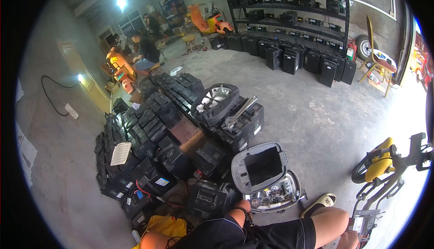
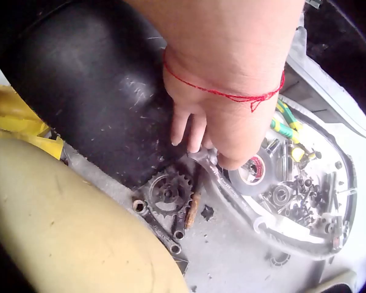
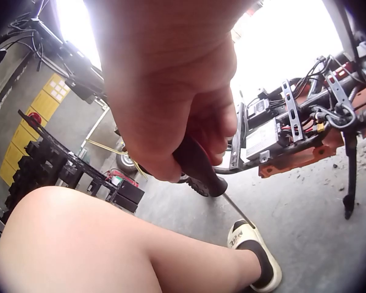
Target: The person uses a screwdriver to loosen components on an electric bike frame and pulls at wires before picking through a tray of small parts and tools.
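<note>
My left hand [image 2: 222, 131], a red string round its wrist, reaches down at the near edge of a grey-rimmed tray [image 2: 348, 235]. Its thumb and fingers pinch the upper end of a long metal wrench [image 2: 229, 190]. Below the fingers lie a toothed sprocket [image 2: 169, 193] and a short double-ended wrench [image 2: 158, 229]. Inside the tray are a roll of black tape [image 2: 265, 180], green-and-yellow-handled pliers [image 2: 285, 128] and loose bolts [image 2: 305, 189]. My right hand [image 3: 177, 116] grips a screwdriver [image 3: 198, 168] by its dark handle, shaft pointing down beside the scooter frame [image 3: 293, 146].
Many black battery cases [image 1: 172, 158] crowd the floor at left. A grey lidded frame [image 1: 237, 170] stands against the tray. A yellow-fendered scooter [image 1: 379, 163] is on the right. Shelving [image 1: 289, 20] lines the back; a person [image 1: 147, 52] sits farther off.
</note>
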`<state>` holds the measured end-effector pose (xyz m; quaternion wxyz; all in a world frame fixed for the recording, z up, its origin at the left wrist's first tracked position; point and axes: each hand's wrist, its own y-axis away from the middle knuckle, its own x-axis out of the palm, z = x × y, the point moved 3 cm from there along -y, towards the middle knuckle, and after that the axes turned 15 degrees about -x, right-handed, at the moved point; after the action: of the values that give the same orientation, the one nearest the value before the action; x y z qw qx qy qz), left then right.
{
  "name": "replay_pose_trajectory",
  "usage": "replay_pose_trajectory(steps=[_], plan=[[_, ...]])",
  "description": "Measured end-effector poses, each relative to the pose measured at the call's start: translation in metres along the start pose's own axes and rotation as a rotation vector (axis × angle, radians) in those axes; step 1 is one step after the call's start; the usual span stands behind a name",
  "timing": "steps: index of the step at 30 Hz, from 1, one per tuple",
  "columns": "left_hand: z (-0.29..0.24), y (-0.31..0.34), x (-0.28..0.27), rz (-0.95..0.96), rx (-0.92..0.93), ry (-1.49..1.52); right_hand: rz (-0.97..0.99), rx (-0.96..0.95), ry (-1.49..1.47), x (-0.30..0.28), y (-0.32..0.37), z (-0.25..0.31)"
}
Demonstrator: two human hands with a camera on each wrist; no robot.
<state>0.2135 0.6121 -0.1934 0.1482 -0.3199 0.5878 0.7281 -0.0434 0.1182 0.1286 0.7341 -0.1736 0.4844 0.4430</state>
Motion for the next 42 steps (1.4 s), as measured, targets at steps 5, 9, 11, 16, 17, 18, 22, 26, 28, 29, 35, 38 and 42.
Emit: replay_pose_trajectory(steps=[5,9,11,16,17,18,22,26,28,29,35,38,42], plan=[[-0.003,-0.003,0.006,0.006,-0.009,-0.009,0.024,0.014,0.07,0.0,0.0,0.001],[-0.003,0.012,-0.002,0.027,-0.037,-0.012,0.009,0.011,0.059,-0.001,0.002,0.006],[-0.002,0.014,-0.004,0.005,-0.026,0.015,0.003,0.006,0.05,0.0,0.002,0.004],[-0.005,-0.019,0.012,0.064,0.027,-0.029,-0.012,-0.002,0.002,0.006,0.001,-0.005],[-0.008,-0.023,0.015,0.051,0.065,-0.031,-0.013,-0.001,0.002,0.004,0.001,-0.002],[-0.008,-0.027,0.018,0.05,0.066,-0.032,-0.008,-0.005,0.006,0.002,0.001,0.002],[-0.011,-0.015,0.008,0.084,0.006,-0.096,-0.012,0.008,-0.017,0.004,0.001,-0.003],[-0.012,0.024,-0.017,0.123,-0.048,-0.091,-0.011,-0.015,-0.006,0.001,0.003,0.002],[-0.011,0.028,-0.02,0.13,-0.028,-0.11,-0.015,-0.056,-0.007,-0.001,0.003,0.004],[-0.013,0.029,-0.019,0.137,-0.008,-0.13,-0.017,-0.054,-0.005,-0.001,0.003,0.002],[-0.018,0.039,-0.008,0.112,0.015,-0.362,0.025,-0.022,0.066,0.004,0.004,-0.002],[-0.015,0.035,-0.003,0.092,-0.06,-0.322,0.001,-0.025,0.013,0.005,0.005,-0.004],[-0.011,0.026,0.005,0.064,-0.069,-0.318,0.011,-0.032,0.021,0.005,0.004,0.003]])
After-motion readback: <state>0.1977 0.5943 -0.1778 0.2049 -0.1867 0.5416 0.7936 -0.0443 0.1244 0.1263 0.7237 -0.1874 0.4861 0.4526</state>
